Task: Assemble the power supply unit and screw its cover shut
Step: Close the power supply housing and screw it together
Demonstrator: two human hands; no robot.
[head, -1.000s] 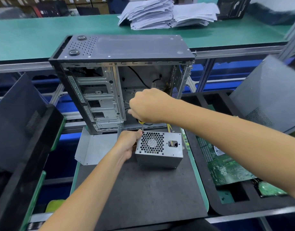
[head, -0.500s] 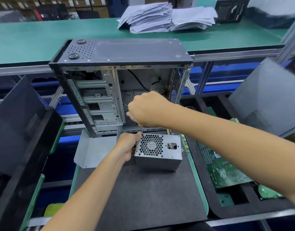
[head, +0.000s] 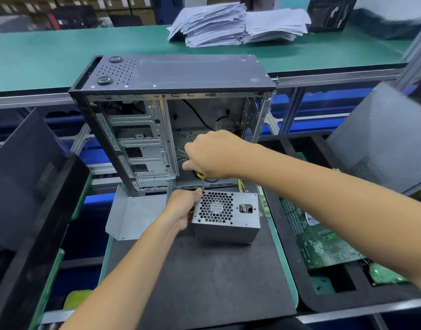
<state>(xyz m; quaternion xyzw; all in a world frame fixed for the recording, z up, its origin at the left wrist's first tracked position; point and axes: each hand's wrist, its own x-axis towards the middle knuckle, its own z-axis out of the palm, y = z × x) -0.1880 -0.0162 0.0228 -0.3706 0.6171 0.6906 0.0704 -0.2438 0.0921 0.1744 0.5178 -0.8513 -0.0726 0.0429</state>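
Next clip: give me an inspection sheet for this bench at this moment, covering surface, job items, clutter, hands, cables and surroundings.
Surface: dark grey foam mat on a green-edged tray.
Job's things: grey metal power supply box with honeycomb fan grille stands on the mat; yellow-handled screwdriver points down at its top left corner; loose bent grey metal cover plate lies to its left.
Clutter: green circuit boards in the black tray at right.
Hands: right hand grips the screwdriver; left hand holds the box's left side.
Cables: yellow wires run behind the box; black cable inside the open grey computer case.
Surroundings: stacked white papers on the green bench behind.
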